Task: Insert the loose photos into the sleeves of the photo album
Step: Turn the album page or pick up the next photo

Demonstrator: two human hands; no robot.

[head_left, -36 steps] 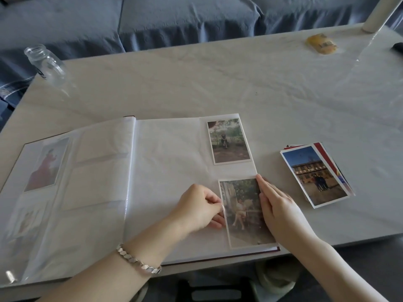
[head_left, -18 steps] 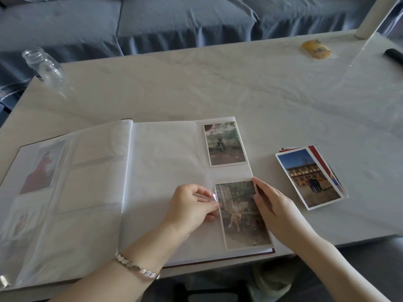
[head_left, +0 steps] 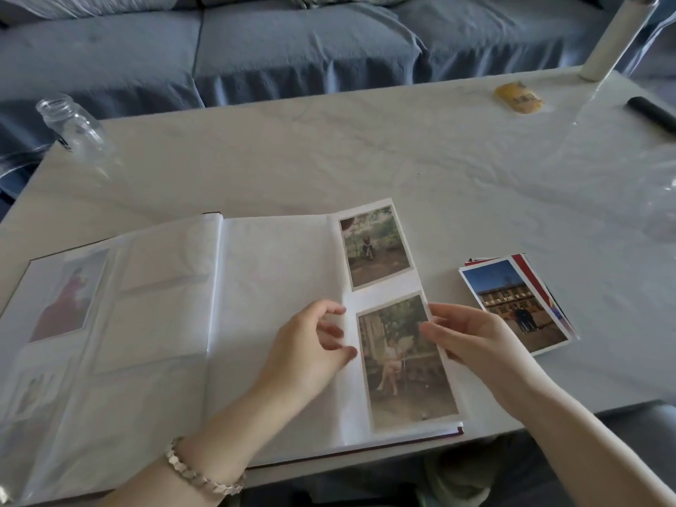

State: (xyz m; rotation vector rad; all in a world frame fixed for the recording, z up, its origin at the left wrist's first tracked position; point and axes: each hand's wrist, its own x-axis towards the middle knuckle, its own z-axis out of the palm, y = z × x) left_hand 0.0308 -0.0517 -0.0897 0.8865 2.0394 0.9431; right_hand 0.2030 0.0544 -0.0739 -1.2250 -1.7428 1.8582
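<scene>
The photo album (head_left: 278, 272) lies open on the white table. Its right page holds an upper photo (head_left: 373, 247) and a lower photo (head_left: 402, 378) of a seated figure, both flat in their sleeves. My left hand (head_left: 311, 345) hovers just left of the lower photo, fingers loosely curled and holding nothing. My right hand (head_left: 472, 334) sits at the photo's right edge with relaxed fingers, its thumb tip over that edge. A stack of loose photos (head_left: 512, 301) lies right of the album, a building picture on top.
A clear glass jar (head_left: 73, 128) stands at the table's far left corner. A yellow packet (head_left: 517, 97), a black object (head_left: 651, 113) and a white roll (head_left: 614, 38) lie far right. A blue sofa (head_left: 292, 49) runs behind the table.
The lower photo has slid fully into its sleeve. My left hand has let go of the sleeve edge, and my right hand has lifted from pressing flat on the photo's right side.
</scene>
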